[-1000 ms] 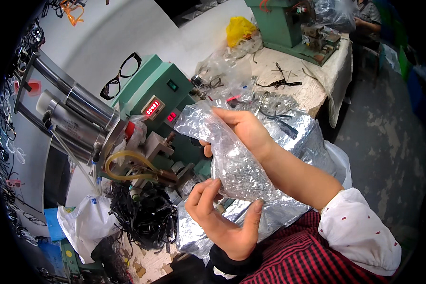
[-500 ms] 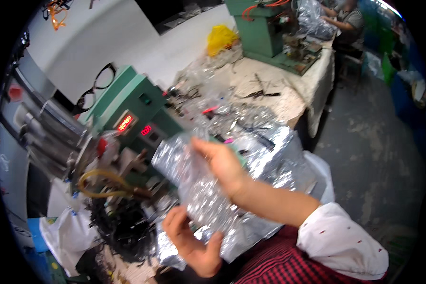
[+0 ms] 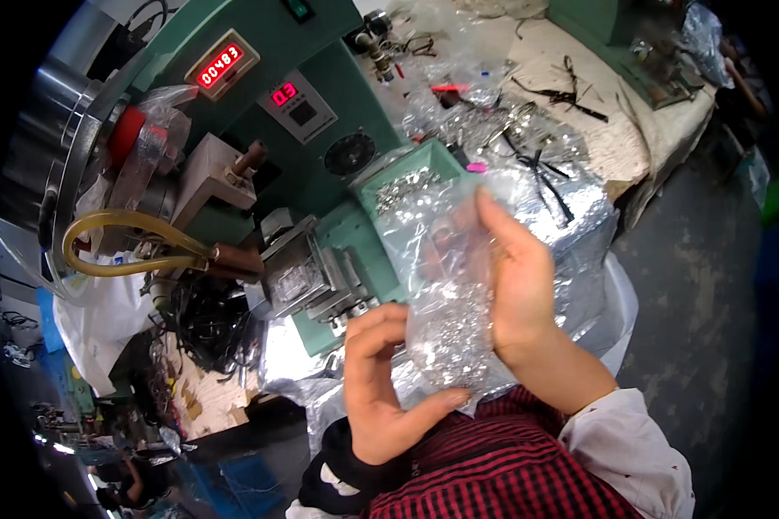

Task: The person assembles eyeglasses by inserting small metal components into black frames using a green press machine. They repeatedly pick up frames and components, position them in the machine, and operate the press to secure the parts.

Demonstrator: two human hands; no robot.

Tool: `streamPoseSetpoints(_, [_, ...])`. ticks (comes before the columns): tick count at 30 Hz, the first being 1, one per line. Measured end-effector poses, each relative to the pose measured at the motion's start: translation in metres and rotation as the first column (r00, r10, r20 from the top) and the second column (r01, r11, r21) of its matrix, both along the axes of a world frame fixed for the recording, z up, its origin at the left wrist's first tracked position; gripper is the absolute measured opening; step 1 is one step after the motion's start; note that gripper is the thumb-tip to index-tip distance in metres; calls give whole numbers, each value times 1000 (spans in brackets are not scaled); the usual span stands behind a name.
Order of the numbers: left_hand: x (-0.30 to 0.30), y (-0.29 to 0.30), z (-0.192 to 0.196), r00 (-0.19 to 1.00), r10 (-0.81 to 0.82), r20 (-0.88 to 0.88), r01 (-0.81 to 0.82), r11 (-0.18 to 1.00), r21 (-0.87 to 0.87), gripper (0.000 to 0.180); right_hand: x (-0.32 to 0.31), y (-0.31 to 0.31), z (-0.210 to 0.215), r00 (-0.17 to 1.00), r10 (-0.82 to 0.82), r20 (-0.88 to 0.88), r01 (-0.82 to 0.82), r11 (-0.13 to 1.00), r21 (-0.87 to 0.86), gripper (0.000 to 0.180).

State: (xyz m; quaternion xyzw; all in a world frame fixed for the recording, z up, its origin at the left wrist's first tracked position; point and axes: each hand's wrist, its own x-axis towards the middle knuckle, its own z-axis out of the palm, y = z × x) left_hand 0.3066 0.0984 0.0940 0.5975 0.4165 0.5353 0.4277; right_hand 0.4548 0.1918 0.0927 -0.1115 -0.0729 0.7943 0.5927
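Both my hands hold a clear plastic bag [image 3: 437, 285] with small shiny metal parts heaped in its bottom. My right hand [image 3: 515, 277] lies flat behind the bag's upper side, fingers stretched up. My left hand [image 3: 381, 389] pinches the bag's lower end from below, thumb and fingers curled around it. The bag hangs just in front of a green machine [image 3: 320, 130] and its small green tray [image 3: 415, 177] of silvery parts.
The green machine carries two red number displays [image 3: 221, 65], a yellowish hose [image 3: 121, 246] and a metal clamp block [image 3: 312, 277]. Black cables [image 3: 203, 324] lie at its left. Crinkled silver plastic sheeting [image 3: 571, 225] and black wire pieces cover the bench behind. Grey floor lies at right.
The view has swung closer to the green machine. The bag and both hands have come lower and nearer to the machine's tray; both hands still grip the bag.
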Motion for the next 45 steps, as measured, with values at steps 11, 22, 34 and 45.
streamPoseSetpoints(11, [6, 1, 1, 988, 42, 149, -21, 990, -139, 72, -1, 4, 6, 999, -31, 36, 33, 999, -44, 32])
streamPoseSetpoints(22, [-1, -5, 2, 989, 23, 145, -7, 994, -109, 74, -7, -3, 14, 989, -50, 138, 48, 999, 18, 28])
streamPoseSetpoints(34, [-4, -5, 0, 991, 11, 137, 2, 995, -96, 73, -7, -2, 13, 998, 3, 61, -3, 1000, -4, 27])
streamPoseSetpoints(45, [-10, -12, -1, 965, -140, -223, 138, 990, -24, 48, 79, 39, 13, 746, -593, 304, 483, 795, 368, 28])
